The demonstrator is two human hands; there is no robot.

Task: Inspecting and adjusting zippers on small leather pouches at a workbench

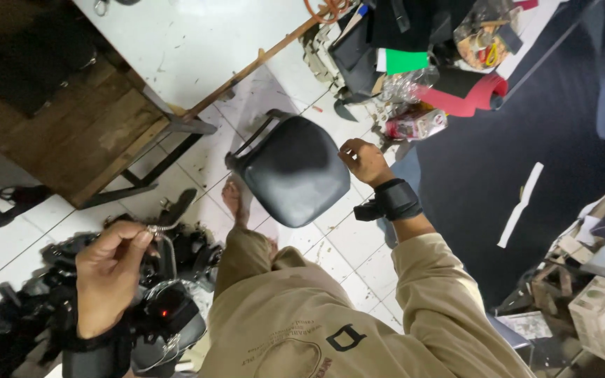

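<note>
White glossy floor tiles are seen below. A thin metal wire ring is pinched by the left hand; the right hand, fingers curled, touches a rounded black padded stool, its legs mostly hidden.

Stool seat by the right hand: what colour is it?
Black, slightly glossy stool seat, seen best in the head view.

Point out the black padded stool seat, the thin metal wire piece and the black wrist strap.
Black padded stool seat (295, 171), head view, seat middle.
Thin metal wire piece (160, 228), head view, pinched end.
Black wrist strap (395, 199), head view, band middle.
</note>
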